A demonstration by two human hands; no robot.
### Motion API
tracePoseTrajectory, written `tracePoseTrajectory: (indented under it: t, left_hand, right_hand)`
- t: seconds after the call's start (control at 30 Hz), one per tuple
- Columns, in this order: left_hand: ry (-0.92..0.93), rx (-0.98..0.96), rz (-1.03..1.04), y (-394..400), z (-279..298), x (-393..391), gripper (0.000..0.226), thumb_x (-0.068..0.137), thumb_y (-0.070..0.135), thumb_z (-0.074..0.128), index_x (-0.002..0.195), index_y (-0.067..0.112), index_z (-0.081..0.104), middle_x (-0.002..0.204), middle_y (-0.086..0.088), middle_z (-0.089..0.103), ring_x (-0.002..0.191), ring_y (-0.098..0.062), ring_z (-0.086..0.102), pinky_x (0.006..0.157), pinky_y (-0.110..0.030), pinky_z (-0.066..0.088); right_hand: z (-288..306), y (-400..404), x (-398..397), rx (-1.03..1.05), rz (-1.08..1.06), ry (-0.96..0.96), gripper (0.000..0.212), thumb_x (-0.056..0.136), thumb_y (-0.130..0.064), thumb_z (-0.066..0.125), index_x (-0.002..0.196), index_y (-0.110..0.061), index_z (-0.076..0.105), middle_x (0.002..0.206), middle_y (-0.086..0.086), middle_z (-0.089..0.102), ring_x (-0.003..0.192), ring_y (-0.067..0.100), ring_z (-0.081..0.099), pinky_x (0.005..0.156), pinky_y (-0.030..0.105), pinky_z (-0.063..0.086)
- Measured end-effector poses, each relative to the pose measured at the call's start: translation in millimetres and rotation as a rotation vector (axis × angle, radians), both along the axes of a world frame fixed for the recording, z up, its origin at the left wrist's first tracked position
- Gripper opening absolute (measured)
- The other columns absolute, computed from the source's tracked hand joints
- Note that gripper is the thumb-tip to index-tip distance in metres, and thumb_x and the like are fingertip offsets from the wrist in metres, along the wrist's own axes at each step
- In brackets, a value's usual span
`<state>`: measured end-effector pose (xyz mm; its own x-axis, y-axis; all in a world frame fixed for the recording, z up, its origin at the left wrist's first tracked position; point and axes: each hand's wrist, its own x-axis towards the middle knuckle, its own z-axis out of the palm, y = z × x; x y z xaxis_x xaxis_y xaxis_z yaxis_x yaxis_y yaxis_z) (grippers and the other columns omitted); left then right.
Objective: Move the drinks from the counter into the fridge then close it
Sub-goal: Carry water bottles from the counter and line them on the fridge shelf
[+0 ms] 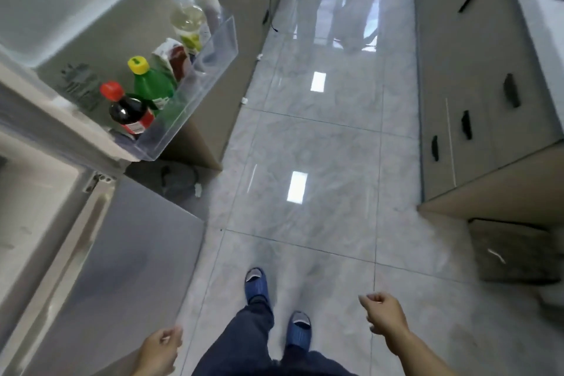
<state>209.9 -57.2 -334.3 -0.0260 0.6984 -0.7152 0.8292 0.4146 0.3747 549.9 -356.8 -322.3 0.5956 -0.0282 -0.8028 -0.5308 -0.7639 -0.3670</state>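
Fridge door (pixel 100 18) open, four drinks in its door bin (pixel 195 76); left hand (pixel 160 351) and right hand (pixel 386 314) fingers loosely curled, holding nothing.

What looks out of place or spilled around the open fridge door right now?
Nothing spilled. The bottles in the door shelf stand upright; the carton among them leans slightly. A few small white scraps lie on the floor beside the cabinets. Both hands hold nothing.
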Motion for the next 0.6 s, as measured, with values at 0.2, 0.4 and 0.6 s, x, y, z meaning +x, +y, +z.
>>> tracePoseTrajectory:
  t: [0.2, 0.4, 0.6]
  left_hand:
    - [0.004, -0.130, -0.194, 35.1, -6.0, 64.6, 0.021, 0.092, 0.027, 0.065, 0.082, 0.009, 0.067, 0.083, -0.013, 0.072, 0.070, -0.032, 0.064, 0.059, -0.032, 0.054]
    - [-0.164, -0.181, -0.391, 91.9, -3.7, 182.5, 0.015, 0.097, 0.027, 0.056, 0.094, 0.014, 0.064, 0.092, -0.011, 0.069, 0.069, -0.023, 0.057, 0.062, -0.031, 0.049]
    - [-0.232, -0.178, -0.431, 138.8, -3.3, 280.9, 0.014, 0.097, 0.029, 0.055, 0.093, 0.018, 0.063, 0.095, -0.008, 0.068, 0.076, -0.023, 0.061, 0.068, -0.035, 0.054]
  right_hand:
    - [10.9, -16.2, -5.6, -0.052, -0.186, 0.011, 0.018, 0.090, -0.023, 0.068, 0.085, -0.007, 0.061, 0.078, 0.010, 0.060, 0.074, 0.028, 0.058, 0.062, 0.030, 0.049]
    - [22.7, 7.6, 0.4, -0.067, -0.280, -0.013, 0.016, 0.090, -0.020, 0.067, 0.085, -0.006, 0.062, 0.071, 0.009, 0.060, 0.064, 0.025, 0.054, 0.061, 0.032, 0.048]
    - [19.4, 14.5, 19.0, -0.095, -0.329, -0.002, 0.018, 0.091, -0.021, 0.066, 0.088, -0.003, 0.062, 0.073, 0.010, 0.060, 0.065, 0.025, 0.053, 0.063, 0.033, 0.049]
